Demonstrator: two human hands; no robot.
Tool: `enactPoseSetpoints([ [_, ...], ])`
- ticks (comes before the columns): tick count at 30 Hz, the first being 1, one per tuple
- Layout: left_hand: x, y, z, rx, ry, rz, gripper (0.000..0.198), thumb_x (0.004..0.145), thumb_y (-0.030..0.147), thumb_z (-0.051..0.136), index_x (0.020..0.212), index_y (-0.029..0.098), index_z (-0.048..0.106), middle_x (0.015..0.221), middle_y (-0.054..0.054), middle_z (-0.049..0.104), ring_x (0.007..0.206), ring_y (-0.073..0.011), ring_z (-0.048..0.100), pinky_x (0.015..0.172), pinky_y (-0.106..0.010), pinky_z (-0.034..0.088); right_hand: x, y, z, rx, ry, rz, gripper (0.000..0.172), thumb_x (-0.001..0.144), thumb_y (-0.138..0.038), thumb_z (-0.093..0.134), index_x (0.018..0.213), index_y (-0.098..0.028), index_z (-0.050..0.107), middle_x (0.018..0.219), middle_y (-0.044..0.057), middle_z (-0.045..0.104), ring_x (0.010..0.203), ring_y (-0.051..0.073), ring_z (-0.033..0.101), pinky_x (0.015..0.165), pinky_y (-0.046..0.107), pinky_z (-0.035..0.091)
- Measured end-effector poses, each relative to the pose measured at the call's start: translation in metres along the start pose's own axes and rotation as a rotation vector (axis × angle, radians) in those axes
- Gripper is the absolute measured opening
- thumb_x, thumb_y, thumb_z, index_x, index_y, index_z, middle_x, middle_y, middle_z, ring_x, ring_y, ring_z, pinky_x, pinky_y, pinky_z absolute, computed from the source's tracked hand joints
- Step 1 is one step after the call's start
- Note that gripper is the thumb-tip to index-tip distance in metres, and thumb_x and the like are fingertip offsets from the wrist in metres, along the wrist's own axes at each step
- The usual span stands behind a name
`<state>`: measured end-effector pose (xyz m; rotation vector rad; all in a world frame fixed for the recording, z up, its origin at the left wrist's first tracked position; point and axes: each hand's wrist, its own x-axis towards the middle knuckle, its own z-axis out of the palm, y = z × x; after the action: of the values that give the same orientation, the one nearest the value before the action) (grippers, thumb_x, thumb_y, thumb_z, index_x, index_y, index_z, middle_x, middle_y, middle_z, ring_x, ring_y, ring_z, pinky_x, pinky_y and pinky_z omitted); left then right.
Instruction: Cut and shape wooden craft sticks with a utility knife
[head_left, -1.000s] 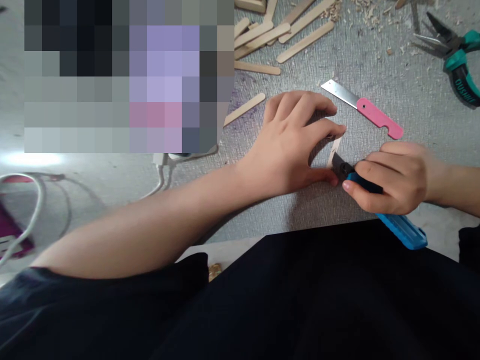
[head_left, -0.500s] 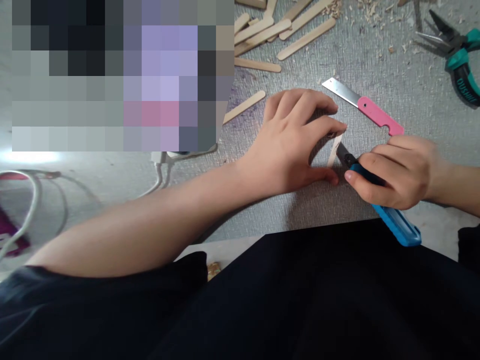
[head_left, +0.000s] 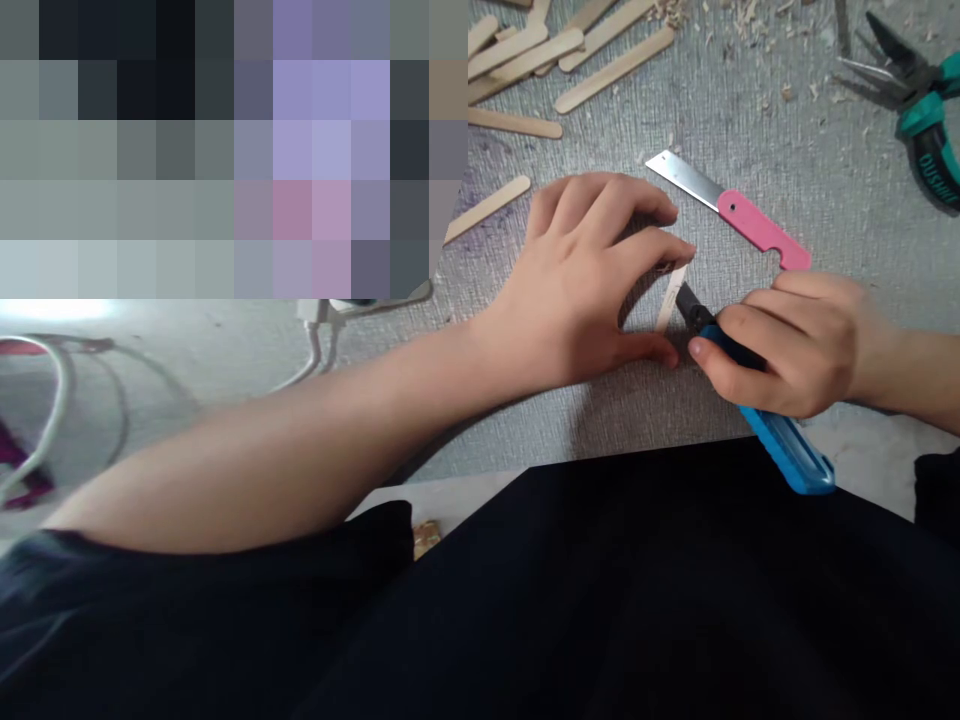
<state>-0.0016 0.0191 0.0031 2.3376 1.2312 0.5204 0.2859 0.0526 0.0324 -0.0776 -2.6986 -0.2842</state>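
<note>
The left hand pinches a pale strip thumb-to-forefinger, probably steadying it near the blue cutter gripped in the right hand; a pink knife lies just beyond.

Table holds sticks, pink knife, seemingly shavings.

"What's cut off?"
"The pliers, at the right edge (one handle mostly gone)."
"Hidden?"
"The middle of the blue cutter, inside the right hand; marks on the pale strip are too small to tell."
</note>
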Motion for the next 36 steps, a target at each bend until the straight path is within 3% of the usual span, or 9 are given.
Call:
enactPoseSetpoints([
  [9,-0.001,0.000,0.001,0.066,0.029,0.034,0.076,0.089,0.062,0.103,0.150,0.030,0.071,0.162,-0.016,0.070,0.151,-0.0437,0.062,0.123,-0.065,0.048,-0.002,0.000,-0.001,0.035,0.012,-0.002,0.016,0.104,-0.015,0.074,0.116,-0.026,0.073,0.082,-0.003,0.072,0.072,0.016,0.054,0.064,0.033,0.040],
  [12,0.000,0.002,-0.001,0.001,0.021,-0.004,0.074,0.085,0.058,0.104,0.148,0.035,0.073,0.163,-0.013,0.069,0.152,-0.0457,0.061,0.125,-0.067,0.047,-0.005,0.001,0.000,0.028,0.022,0.027,0.018,0.101,-0.013,0.078,0.116,-0.022,0.075,0.080,-0.002,0.072,0.070,0.016,0.052,0.061,0.033,0.040],
  [16,0.001,0.003,-0.002,-0.077,-0.003,-0.055,0.070,0.083,0.055,0.103,0.145,0.041,0.073,0.164,-0.011,0.068,0.154,-0.0489,0.059,0.125,-0.071,0.046,-0.009,0.003,-0.001,0.027,0.009,0.086,0.014,0.103,-0.014,0.076,0.111,-0.026,0.076,0.080,-0.004,0.071,0.071,0.015,0.050,0.063,0.033,0.038],
  [21,0.001,-0.005,0.006,-0.050,-0.010,-0.010,0.088,0.076,0.057,0.109,0.149,0.032,0.066,0.169,-0.015,0.065,0.157,-0.0477,0.054,0.127,-0.069,0.041,-0.008,0.001,-0.001,0.088,0.029,0.064,0.017,0.105,-0.014,0.073,0.115,-0.027,0.077,0.081,-0.003,0.071,0.071,0.016,0.052,0.066,0.034,0.039],
  [26,0.000,-0.012,0.011,-0.063,0.009,-0.005,0.098,0.067,0.062,0.114,0.144,0.030,0.063,0.174,-0.018,0.058,0.164,-0.0533,0.046,0.128,-0.075,0.039,-0.015,-0.001,0.002,0.065,-0.090,0.171,0.011,0.109,-0.022,0.072,0.114,-0.030,0.077,0.082,-0.004,0.069,0.071,0.015,0.054,0.066,0.035,0.038],
  [29,-0.001,-0.014,0.011,-0.054,0.021,0.040,0.107,0.063,0.065,0.117,0.143,0.024,0.059,0.173,-0.025,0.056,0.164,-0.0579,0.044,0.129,-0.080,0.036,-0.019,0.000,0.006,0.111,0.002,0.219,0.011,0.107,-0.025,0.076,0.117,-0.030,0.076,0.087,-0.004,0.073,0.073,0.015,0.058,0.065,0.035,0.038],
  [32,-0.003,-0.013,0.011,-0.047,0.052,0.067,0.111,0.060,0.058,0.120,0.143,0.024,0.054,0.170,-0.026,0.056,0.165,-0.0571,0.044,0.130,-0.079,0.035,-0.016,0.001,0.009,0.138,0.128,0.176,0.014,0.106,-0.022,0.077,0.119,-0.025,0.075,0.090,-0.002,0.076,0.073,0.016,0.061,0.064,0.036,0.041],
  [36,-0.003,-0.010,0.014,-0.021,0.123,0.039,0.112,0.058,0.055,0.120,0.140,0.029,0.048,0.159,-0.020,0.063,0.156,-0.0511,0.051,0.124,-0.073,0.040,-0.012,0.005,0.007,0.169,0.104,0.109,0.016,0.108,-0.018,0.074,0.123,-0.025,0.073,0.091,-0.002,0.078,0.072,0.016,0.065,0.063,0.035,0.046],
])
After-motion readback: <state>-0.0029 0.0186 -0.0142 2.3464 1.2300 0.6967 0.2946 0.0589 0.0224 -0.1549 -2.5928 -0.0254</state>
